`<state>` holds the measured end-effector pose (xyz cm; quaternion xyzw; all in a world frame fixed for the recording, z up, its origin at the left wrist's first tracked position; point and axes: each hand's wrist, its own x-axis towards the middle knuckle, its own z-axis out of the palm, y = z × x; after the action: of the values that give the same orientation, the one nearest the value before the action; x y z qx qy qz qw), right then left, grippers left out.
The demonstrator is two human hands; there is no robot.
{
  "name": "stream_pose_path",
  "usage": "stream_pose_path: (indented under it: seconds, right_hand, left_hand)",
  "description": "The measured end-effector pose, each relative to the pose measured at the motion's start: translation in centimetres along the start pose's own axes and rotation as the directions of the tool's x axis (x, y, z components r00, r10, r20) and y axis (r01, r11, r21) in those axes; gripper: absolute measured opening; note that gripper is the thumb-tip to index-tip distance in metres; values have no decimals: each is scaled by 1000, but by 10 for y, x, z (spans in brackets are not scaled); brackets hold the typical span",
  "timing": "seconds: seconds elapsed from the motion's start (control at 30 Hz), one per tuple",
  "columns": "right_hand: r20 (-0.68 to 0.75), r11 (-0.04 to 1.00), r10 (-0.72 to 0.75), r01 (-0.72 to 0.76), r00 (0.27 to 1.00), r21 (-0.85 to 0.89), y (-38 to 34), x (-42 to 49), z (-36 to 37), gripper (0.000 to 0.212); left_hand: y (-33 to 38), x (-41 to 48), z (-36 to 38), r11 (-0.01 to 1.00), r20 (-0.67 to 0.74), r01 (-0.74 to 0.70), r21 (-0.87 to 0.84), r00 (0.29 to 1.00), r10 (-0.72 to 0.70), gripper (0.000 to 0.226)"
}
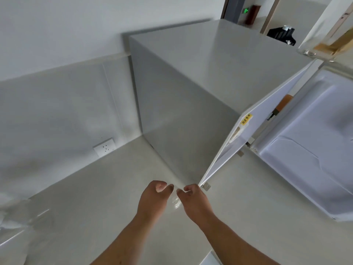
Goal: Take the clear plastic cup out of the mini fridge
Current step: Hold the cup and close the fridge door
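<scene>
Open fridge door (238,138) at right, wall socket (104,146) left, left hand (152,199) and right hand (194,201) curled around what looks like a clear cup (175,201), outline barely visible

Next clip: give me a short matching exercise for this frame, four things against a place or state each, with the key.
Things:
1. clear plastic cup
2. mini fridge door
3. wall socket
4. yellow label

Places or states:
A. swung open
B. between the left hand and the right hand
C. stuck on the fridge door
D. low on the wall at left

Pairs: 1-B, 2-A, 3-D, 4-C
</scene>
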<state>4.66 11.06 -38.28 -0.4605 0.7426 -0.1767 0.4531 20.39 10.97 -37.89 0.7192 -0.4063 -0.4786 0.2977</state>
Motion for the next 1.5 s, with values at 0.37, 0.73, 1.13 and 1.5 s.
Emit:
stream_pose_path:
  seconds: [0.37, 0.73, 1.13, 1.5]
  right_hand:
    - [-220, 968, -231, 202, 948, -146, -4, -76, -79, 34]
    - [-475, 890, -446, 319, 759, -325, -2, -118, -224, 70]
    - [-509, 761, -602, 248, 615, -600, -28, -126, -379, 95]
    - [-491, 693, -570, 64, 659, -718, -31, -90, -485, 98]
  left_hand:
    - [69, -68, 8, 908, 275, -368, 198, 910, 309, 55]
    - [184, -128, 70, 545, 328, -791, 276, 611, 721, 55]
    - [342, -147, 109, 118, 347, -827, 549, 355, 868, 89]
    - [389, -91, 100, 112, 326, -611, 784, 559, 762, 100]
